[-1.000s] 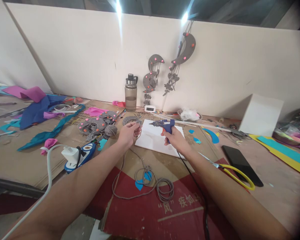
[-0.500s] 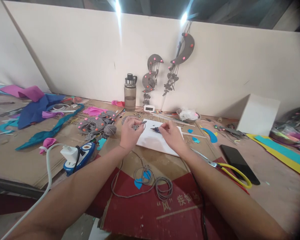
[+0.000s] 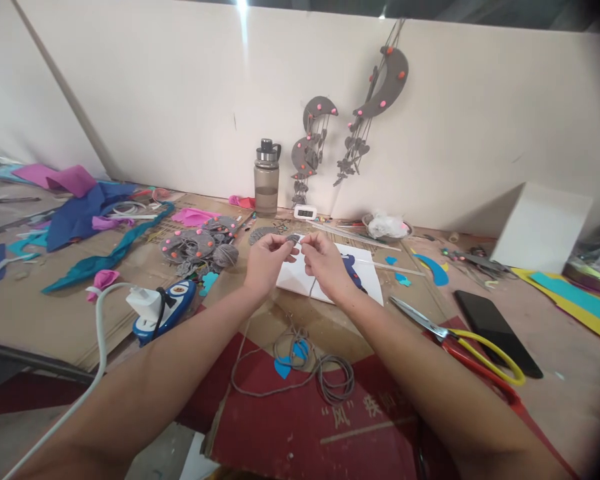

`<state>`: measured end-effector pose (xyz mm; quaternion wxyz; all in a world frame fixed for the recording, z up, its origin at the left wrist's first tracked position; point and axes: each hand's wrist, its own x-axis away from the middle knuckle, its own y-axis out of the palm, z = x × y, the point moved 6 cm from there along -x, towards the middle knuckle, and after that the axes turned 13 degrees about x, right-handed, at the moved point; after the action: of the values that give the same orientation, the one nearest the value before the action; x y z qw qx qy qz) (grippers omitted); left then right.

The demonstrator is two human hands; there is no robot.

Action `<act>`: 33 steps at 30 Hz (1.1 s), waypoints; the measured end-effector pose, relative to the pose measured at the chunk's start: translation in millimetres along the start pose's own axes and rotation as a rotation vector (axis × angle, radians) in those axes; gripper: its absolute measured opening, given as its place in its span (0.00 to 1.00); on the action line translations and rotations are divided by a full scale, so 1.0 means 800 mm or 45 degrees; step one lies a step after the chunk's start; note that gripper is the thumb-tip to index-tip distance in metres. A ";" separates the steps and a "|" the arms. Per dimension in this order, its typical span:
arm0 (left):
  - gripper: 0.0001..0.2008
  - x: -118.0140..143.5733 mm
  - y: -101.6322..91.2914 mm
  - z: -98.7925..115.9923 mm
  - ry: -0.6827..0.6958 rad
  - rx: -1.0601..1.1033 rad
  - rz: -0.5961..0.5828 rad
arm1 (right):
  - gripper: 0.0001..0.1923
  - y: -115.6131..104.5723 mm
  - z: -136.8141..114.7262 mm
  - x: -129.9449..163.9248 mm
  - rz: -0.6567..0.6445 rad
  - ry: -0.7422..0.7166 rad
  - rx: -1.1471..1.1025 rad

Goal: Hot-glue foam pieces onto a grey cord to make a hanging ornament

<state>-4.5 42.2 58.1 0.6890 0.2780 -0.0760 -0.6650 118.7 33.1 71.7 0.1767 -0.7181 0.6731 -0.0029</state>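
Note:
My left hand (image 3: 267,261) is closed in a pinch on a small grey felt piece (image 3: 293,239), whose full shape is hidden by the fingers. Close beside it, my right hand (image 3: 325,261) pinches a strand of grey yarn (image 3: 312,288) that hangs below the fingers. Both hands are over a white board (image 3: 293,277). On that board, behind my right hand, lies a blue tool that looks like a glue gun (image 3: 351,267), partly covered. Nearer to me, a loose coil of grey yarn (image 3: 336,379) rests on the cardboard beside blue cut shapes (image 3: 283,367).
Scissors (image 3: 445,330) and a black phone (image 3: 497,333) lie to the right. A power strip (image 3: 173,307) with a white cable stands left. Behind are a water bottle (image 3: 267,180), a small clock (image 3: 305,212) and felt moon hangings (image 3: 393,83) on the wall. Decorated grey felt (image 3: 193,247) is heaped left.
My right hand has let go of the blue tool, which now lies on the board, and holds yarn. The two hands have come together at the felt piece. The view has tilted down slightly.

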 end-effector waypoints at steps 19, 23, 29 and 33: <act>0.10 0.005 0.012 -0.012 -0.225 0.359 -0.054 | 0.07 -0.024 -0.020 0.013 0.297 -0.271 0.719; 0.10 0.003 0.010 -0.014 -0.228 0.338 -0.042 | 0.07 -0.023 -0.020 0.013 0.300 -0.279 0.761; 0.08 0.002 0.010 -0.014 -0.202 0.267 -0.065 | 0.08 -0.021 -0.022 0.015 0.302 -0.298 0.793; 0.07 0.001 0.009 -0.013 -0.168 0.208 -0.052 | 0.08 -0.019 -0.025 0.017 0.313 -0.314 0.844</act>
<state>6.9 44.0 52.7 0.6438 0.2902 -0.1694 -0.6875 129.7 15.3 90.7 0.4784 -0.5308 0.6905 -0.1127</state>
